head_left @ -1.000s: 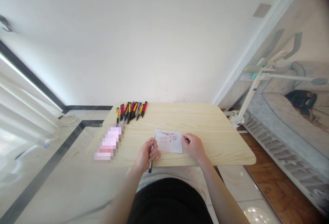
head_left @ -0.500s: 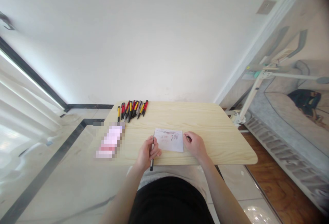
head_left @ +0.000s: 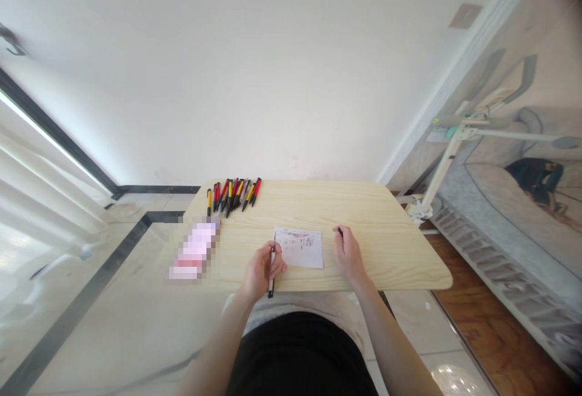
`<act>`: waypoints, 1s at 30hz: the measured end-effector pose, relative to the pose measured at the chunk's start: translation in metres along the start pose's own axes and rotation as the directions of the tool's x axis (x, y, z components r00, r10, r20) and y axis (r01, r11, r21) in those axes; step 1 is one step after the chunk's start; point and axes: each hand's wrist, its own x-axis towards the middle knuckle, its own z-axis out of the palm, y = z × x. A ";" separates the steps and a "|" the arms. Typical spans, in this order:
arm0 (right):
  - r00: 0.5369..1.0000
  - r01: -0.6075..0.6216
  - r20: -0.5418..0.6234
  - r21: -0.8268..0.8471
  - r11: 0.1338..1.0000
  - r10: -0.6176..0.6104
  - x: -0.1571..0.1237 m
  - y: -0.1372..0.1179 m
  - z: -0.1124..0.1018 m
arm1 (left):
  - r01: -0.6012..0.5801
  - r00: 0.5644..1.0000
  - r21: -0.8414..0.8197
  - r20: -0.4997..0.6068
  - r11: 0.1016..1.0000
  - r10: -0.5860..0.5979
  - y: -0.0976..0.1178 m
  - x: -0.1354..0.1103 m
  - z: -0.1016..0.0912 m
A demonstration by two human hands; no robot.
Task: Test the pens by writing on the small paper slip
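My left hand (head_left: 259, 270) is closed around a slim pen (head_left: 271, 287) with a black end pointing down toward me. The pen's thin upper end reaches the left edge of a small white sheet of paper (head_left: 309, 258), which bears dark and reddish scribbles along its upper part. To the right of the paper, apart from it, my right hand (head_left: 349, 255) pinches a small black piece (head_left: 340, 231) that looks like a pen cap; the fingers partly hide it.
Several red, yellow and grey pens (head_left: 234, 194) lie in a group at the back left of the wooden table (head_left: 382, 232). A blurred-out pinkish object (head_left: 195, 247) is at the left edge. Behind stands a white wall (head_left: 291, 80); exercise equipment (head_left: 443, 165) and a sofa (head_left: 500, 202) are at right.
My right hand has moved away from the paper's right edge, slightly up and right, with the small black piece. The pen in my left hand has tilted slightly.
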 end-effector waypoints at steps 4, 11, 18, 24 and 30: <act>1.000 0.006 0.010 -0.002 1.000 -0.006 0.001 0.001 0.001 | -0.057 0.998 0.044 0.007 0.997 0.057 -0.005 0.001 0.002; 0.999 -0.002 0.051 -0.024 1.000 0.003 0.001 0.002 -0.001 | -0.202 0.974 0.267 -0.042 0.942 0.221 -0.006 -0.008 0.021; 0.999 -0.010 0.051 -0.015 1.000 0.010 0.001 0.001 0.000 | -0.296 0.925 0.472 -0.073 0.830 0.372 0.003 -0.009 0.028; 0.998 -0.005 0.062 -0.020 1.000 0.007 0.001 0.001 0.000 | -0.312 0.905 0.531 -0.086 0.788 0.417 0.012 -0.005 0.025; 0.998 0.000 0.068 -0.026 1.000 0.002 0.000 -0.002 -0.002 | -0.322 0.896 0.562 -0.078 0.762 0.437 0.014 -0.005 0.022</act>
